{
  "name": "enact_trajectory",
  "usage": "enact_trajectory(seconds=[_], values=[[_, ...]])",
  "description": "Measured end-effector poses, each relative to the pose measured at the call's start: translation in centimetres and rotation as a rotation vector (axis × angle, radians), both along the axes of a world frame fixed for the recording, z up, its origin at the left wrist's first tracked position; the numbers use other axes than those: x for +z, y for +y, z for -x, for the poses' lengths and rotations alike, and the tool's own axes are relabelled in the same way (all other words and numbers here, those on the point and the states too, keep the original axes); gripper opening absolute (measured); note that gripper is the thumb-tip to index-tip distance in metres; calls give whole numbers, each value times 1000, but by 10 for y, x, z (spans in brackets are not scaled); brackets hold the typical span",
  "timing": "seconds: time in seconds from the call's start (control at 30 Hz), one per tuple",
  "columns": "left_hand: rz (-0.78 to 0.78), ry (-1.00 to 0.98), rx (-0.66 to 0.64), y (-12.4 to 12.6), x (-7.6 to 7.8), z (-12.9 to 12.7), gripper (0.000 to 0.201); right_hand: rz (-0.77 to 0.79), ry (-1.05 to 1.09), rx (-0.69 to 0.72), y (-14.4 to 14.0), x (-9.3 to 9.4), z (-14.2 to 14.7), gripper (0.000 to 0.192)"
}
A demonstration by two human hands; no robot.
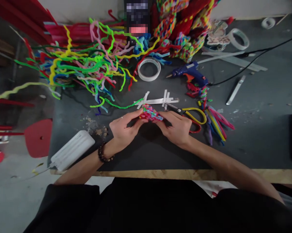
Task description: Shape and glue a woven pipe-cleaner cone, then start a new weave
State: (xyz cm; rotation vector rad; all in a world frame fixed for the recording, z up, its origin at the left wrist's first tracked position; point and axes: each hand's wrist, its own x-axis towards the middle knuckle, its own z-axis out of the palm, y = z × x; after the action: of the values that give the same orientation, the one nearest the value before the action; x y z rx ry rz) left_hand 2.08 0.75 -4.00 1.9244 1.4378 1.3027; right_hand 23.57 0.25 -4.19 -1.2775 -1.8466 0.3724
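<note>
Both hands hold a small woven piece of pipe cleaners (150, 113), pink, red and green, just above the dark table (257, 136). My left hand (123, 129) pinches its left end with thumb and fingers; a bead bracelet sits on that wrist. My right hand (176, 127) grips its right end. A green pipe cleaner (121, 106) trails from the piece toward the left. Yellow-handled scissors (192, 114) lie right behind my right hand. White tape strips (157, 100) lie just beyond the piece.
A tangle of coloured pipe cleaners (82, 64) fills the back left. A tape roll (149, 69), a blue glue gun (191, 73) with a black cord, a bundle of pipe cleaners (215, 121) and woven pieces (182, 29) lie behind. A white box (73, 149) sits at the front left edge.
</note>
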Motion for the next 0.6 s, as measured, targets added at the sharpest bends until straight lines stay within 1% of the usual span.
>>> enact_trajectory(seconds=[0.03,0.1,0.17,0.2,0.27,0.33,0.4,0.47,0.53,0.57,0.6], values=[[41,-35,-5,1,0,-1,36,23,2,-1,1,2,0,15],[106,-80,-35,2,2,-2,37,122,30,12,4,7,-2,17],[131,-67,-66,3,7,-3,33,238,93,36,8,14,-6,20],[131,-52,-78,3,9,-4,31,277,121,51,11,17,-8,22],[117,-19,-104,3,13,-4,28,307,167,76,18,23,-14,26],[74,18,-140,4,14,-4,27,323,189,103,24,27,-19,32],[26,68,-167,5,14,-5,26,380,219,142,32,29,-24,33],[-1,97,-137,7,13,-5,24,461,239,168,44,31,-30,31],[7,101,-79,8,13,-4,21,493,237,135,62,32,-40,30],[29,88,-56,9,12,-4,21,460,219,88,73,33,-47,30],[60,72,-41,10,12,-3,21,392,205,24,86,33,-54,32]])
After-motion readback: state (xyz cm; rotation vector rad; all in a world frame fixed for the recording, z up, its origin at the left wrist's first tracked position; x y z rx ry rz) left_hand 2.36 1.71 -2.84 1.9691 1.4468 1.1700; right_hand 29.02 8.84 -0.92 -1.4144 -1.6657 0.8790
